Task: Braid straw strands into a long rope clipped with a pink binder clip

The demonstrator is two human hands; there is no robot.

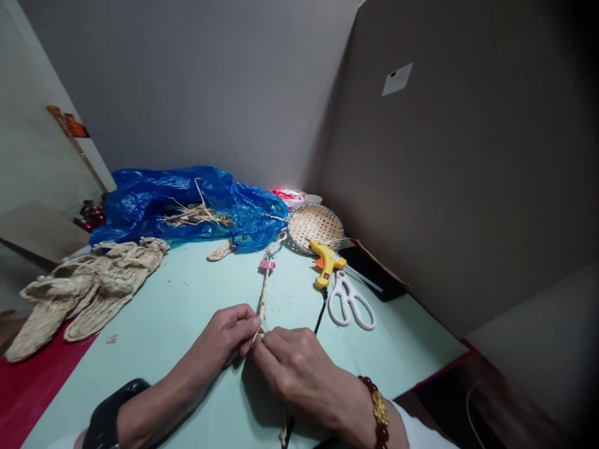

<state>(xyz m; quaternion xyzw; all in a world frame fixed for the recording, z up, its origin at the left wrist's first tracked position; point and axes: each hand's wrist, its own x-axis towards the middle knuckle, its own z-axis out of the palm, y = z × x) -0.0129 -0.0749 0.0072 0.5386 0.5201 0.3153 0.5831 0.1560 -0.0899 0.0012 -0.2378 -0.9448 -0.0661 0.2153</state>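
Observation:
My left hand [227,338] and my right hand [292,368] meet near the front of the pale green table [187,299], both pinched on the near end of a braided straw cord [263,298]. The braid runs away from me across the table, past a small pink clip [267,265] fastened on it, towards the blue plastic bag [187,202]. Loose straw strands trail below my right wrist. A dark watch sits on my left wrist and a red bead bracelet on my right.
Several woven straw pieces [87,287] lie at the left. Raw straw pokes out of the blue bag. A round woven basket [314,227], a yellow glue gun [326,263] with black cable and white scissors [350,302] lie right of the braid. Cardboard wall stands at right.

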